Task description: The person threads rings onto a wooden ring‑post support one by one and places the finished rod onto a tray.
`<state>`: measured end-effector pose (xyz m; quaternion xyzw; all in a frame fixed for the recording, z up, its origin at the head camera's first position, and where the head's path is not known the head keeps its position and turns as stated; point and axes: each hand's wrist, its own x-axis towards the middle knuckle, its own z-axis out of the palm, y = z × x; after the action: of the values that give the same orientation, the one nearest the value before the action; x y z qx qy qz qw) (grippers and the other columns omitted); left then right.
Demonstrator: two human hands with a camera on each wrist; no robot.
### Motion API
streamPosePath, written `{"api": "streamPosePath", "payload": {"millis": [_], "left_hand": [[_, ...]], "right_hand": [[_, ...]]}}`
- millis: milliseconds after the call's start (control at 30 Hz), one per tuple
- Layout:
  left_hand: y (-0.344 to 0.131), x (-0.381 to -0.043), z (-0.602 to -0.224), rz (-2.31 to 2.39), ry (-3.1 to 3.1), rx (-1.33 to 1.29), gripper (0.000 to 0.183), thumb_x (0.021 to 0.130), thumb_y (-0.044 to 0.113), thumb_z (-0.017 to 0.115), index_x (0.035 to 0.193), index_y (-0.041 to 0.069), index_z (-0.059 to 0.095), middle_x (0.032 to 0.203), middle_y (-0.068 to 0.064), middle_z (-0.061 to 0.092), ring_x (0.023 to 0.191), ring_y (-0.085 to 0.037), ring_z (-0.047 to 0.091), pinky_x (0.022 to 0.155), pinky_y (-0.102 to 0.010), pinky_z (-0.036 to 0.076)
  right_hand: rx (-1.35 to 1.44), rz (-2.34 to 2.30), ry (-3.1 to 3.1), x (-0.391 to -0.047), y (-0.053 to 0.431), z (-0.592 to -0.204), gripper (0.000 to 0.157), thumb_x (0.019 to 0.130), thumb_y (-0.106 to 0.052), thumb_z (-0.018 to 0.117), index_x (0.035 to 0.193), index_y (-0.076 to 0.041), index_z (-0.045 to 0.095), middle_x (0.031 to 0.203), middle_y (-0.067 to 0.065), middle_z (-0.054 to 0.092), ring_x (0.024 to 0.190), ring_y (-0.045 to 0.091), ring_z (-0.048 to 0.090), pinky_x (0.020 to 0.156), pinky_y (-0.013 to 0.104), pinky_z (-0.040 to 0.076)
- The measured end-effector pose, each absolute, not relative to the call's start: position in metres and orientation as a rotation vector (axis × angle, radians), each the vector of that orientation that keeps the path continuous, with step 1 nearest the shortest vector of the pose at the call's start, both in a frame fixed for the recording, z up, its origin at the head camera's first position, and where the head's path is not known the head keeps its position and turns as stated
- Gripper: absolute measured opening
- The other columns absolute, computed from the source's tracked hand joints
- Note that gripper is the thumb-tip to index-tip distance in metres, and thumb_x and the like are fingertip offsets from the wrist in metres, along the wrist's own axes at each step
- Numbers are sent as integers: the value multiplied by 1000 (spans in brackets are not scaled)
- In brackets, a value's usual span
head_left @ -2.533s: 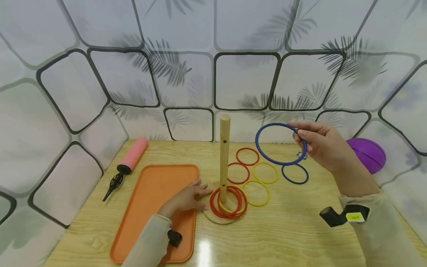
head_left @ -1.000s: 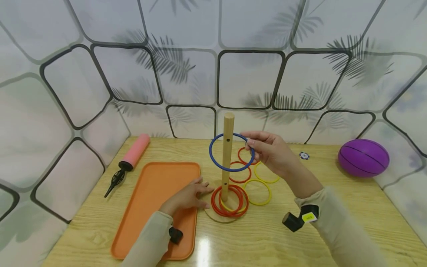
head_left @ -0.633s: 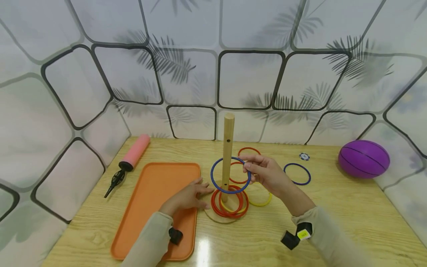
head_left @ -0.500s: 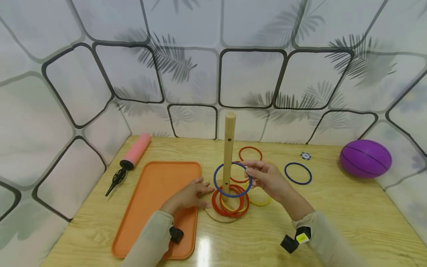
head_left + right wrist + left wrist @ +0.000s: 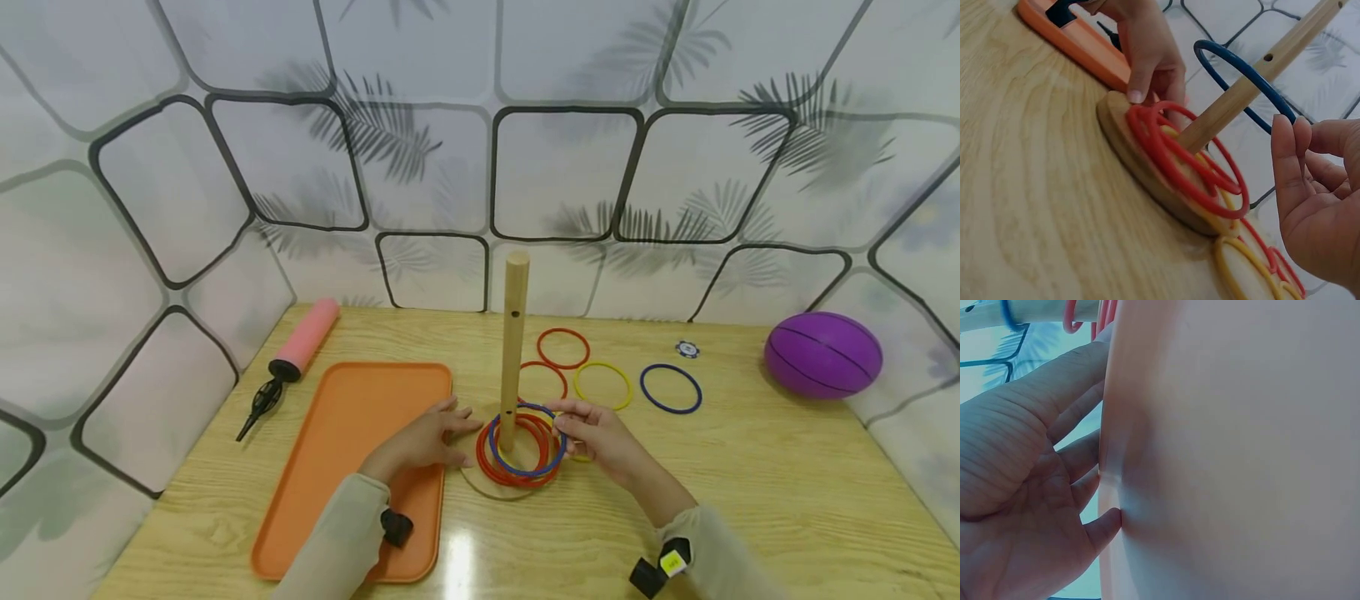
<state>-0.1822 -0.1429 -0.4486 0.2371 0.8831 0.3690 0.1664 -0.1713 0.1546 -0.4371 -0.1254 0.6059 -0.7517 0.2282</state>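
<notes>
My right hand (image 5: 600, 437) pinches the right side of a blue ring (image 5: 1260, 82) between thumb and fingers. The ring encircles the wooden post (image 5: 513, 333) low down; the right wrist view shows it tilted and above the stacked rings. Several red rings (image 5: 1160, 156) and a yellow ring lie around the post's foot on the round wooden base (image 5: 1116, 119). At the base's left, my left hand (image 5: 420, 442) has its fingers spread and relaxed, with the thumb tip at the base's rim. In the left wrist view its fingertips are partly hidden behind a pale edge.
Behind the post lie a red ring (image 5: 562, 329), another red one and a yellow ring (image 5: 602, 362). Farther right are a blue ring (image 5: 671, 412), a poker chip (image 5: 687, 349) and a purple ball (image 5: 823, 355). An orange tray (image 5: 360, 467) and a pink hand pump (image 5: 306, 333) lie left.
My right hand has carried the blue ring left from above the table, passed it over the post's top and lowered it along the post. My left hand has stayed beside the base.
</notes>
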Motion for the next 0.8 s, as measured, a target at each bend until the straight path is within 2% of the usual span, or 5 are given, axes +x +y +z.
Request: {"api": "streamPosePath", "payload": {"millis": [133, 267, 500, 800], "left_hand": [[-143, -182, -448, 1066, 2498, 651, 58, 78, 18, 78, 132, 11, 58, 144, -11, 42, 144, -32, 8, 112, -53, 18], [-143, -182, -450, 1057, 2500, 656, 59, 78, 19, 78, 132, 11, 58, 145, -11, 41, 144, -32, 8, 112, -54, 18], [-143, -184, -451, 1041, 2511, 669, 60, 78, 22, 78, 133, 11, 57, 145, -12, 41, 144, -33, 8, 112, -54, 17], [-143, -184, -450, 1054, 2504, 642, 60, 77, 20, 78, 133, 12, 57, 145, -11, 41, 144, -31, 8, 112, -53, 17]], "right_hand": [[-358, -2061, 1675, -170, 155, -448, 24, 95, -9, 56, 119, -7, 60, 85, 1, 64, 59, 4, 55, 59, 20, 52], [-383, -2062, 1673, -170, 157, -457, 22, 96, -9, 55, 117, -9, 61, 84, -1, 64, 60, 4, 55, 58, 19, 52], [-426, -2046, 1690, -170, 158, -465, 30, 97, -10, 55, 124, 1, 54, 84, 1, 63, 60, 5, 55, 58, 20, 52], [-265, -2033, 1809, -171, 173, -467, 27, 95, -11, 57, 118, 4, 60, 86, 1, 60, 61, 7, 53, 60, 25, 53]]}}
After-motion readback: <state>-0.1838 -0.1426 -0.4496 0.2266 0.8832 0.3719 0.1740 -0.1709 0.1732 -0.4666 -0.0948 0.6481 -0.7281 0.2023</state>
